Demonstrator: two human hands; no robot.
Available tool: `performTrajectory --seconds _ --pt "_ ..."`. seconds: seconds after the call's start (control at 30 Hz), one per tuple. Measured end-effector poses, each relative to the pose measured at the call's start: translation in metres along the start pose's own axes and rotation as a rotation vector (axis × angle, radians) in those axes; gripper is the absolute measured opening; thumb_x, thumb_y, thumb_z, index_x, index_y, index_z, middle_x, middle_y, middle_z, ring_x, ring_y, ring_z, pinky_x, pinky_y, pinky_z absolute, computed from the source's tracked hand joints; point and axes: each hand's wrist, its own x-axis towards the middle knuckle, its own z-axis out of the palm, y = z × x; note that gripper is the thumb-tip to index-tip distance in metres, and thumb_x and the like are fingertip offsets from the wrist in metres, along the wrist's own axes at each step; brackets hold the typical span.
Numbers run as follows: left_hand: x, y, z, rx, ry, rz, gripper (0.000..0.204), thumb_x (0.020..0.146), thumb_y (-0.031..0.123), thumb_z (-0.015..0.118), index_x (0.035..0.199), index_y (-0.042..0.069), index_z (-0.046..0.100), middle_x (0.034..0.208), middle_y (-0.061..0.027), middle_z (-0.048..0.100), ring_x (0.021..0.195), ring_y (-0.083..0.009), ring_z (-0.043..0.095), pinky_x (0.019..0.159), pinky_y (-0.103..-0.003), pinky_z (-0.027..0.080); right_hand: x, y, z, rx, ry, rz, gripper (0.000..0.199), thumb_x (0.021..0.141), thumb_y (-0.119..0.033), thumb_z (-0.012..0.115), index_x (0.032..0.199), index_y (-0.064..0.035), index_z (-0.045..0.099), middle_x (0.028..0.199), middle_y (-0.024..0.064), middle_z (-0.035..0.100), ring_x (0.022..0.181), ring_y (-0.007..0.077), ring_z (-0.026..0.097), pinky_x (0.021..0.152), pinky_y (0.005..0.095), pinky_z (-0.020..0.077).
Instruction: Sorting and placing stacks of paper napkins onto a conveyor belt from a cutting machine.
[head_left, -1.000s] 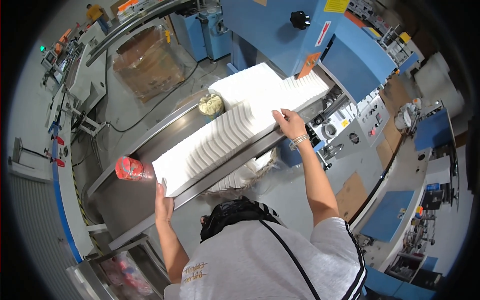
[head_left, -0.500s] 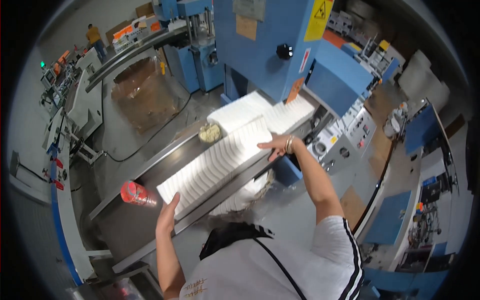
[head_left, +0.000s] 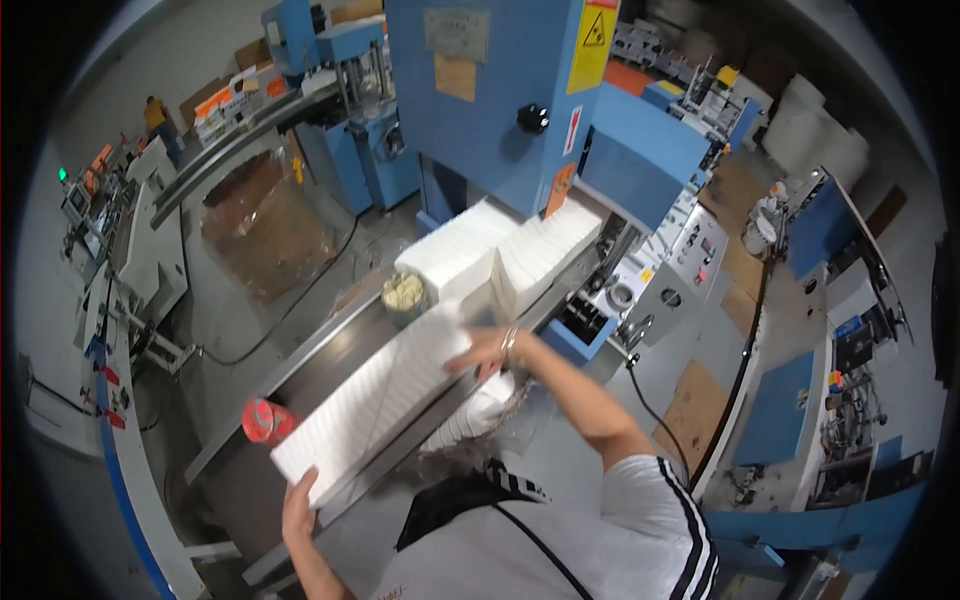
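Observation:
A long row of white folded paper tissues (head_left: pixel 370 395) lies slantwise over the metal trough (head_left: pixel 235 490), clasped end to end between my hands. My left hand (head_left: pixel 298 508) presses on its near-left end, thumb on top. At the opposite end, my right hand (head_left: pixel 487 350), slightly blurred and with bracelets at the wrist, grips the row from the side. A gap separates this row from two other blocks of white tissues, one (head_left: pixel 460 245) at the trough's far side and one (head_left: pixel 555 245) coming from under the blue machine (head_left: pixel 490 120).
A red can (head_left: pixel 266 421) and a jar with a pale yellow top (head_left: pixel 405 294) stand along the trough's far side. Below its near edge is a plastic bag of white material (head_left: pixel 475 412). A control panel (head_left: pixel 695 250) is at right, a plastic-lined carton (head_left: pixel 265 225) at left.
Both hands have drawn the tissue row toward the lower left, opening a gap between it and the other blocks. The view has shifted slightly.

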Motion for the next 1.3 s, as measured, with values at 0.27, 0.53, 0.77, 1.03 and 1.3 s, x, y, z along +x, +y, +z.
performTrajectory --seconds 0.27,0.53,0.77,1.03,1.3 --pt "-0.038 -0.038 -0.128 -0.188 0.168 0.085 0.059 0.087 0.027 0.063 0.133 -0.002 0.042 0.128 -0.0105 0.054 0.115 -0.0241 0.053 0.099 -0.037 0.039 0.021 -0.067 0.104 0.012 -0.137 -0.274 0.122 0.067 -0.052 0.077 0.146 -0.0004 0.000 0.121 0.0258 0.053 0.076 0.0228 0.067 0.071 0.0315 0.0553" --pt "-0.028 -0.020 -0.107 -0.195 0.178 0.056 0.067 0.086 0.024 0.067 0.137 -0.004 0.036 0.135 -0.0095 0.047 0.122 -0.0218 0.046 0.103 -0.033 0.033 0.062 -0.079 0.069 -0.187 -0.075 -0.023 0.087 0.073 -0.051 0.074 0.136 -0.0038 0.037 0.107 0.0149 0.063 0.071 0.0176 0.068 0.055 0.0267 0.0558" --pt "-0.020 -0.011 -0.051 -0.130 0.171 0.097 0.071 0.085 0.026 0.068 0.138 -0.005 0.034 0.136 -0.0122 0.046 0.126 -0.0222 0.042 0.106 -0.031 0.029 0.077 -0.038 0.004 -0.533 0.113 -0.232 0.106 0.070 -0.065 0.065 0.145 -0.0036 0.021 0.108 0.0254 0.061 0.087 0.0275 0.066 0.071 0.0400 0.0528" --pt "-0.021 0.002 -0.047 -0.034 0.170 0.126 0.090 0.079 0.033 0.072 0.143 -0.005 0.020 0.143 -0.0163 0.036 0.133 -0.0260 0.032 0.110 -0.034 0.021 0.089 -0.160 0.144 -0.845 0.522 -0.857 0.082 0.075 -0.063 0.063 0.127 -0.0003 0.048 0.117 0.0220 0.059 0.108 0.0385 0.056 0.088 0.0450 0.0456" --pt "-0.019 0.001 -0.041 0.011 0.206 0.124 0.078 0.083 0.030 0.069 0.140 -0.005 0.029 0.140 -0.0148 0.040 0.129 -0.0242 0.036 0.109 -0.032 0.023 0.172 -0.236 0.303 -0.987 0.199 -0.483 0.082 0.062 -0.043 0.077 0.127 -0.0059 0.044 0.124 0.0209 0.049 0.120 0.0378 0.045 0.093 0.0449 0.0426"
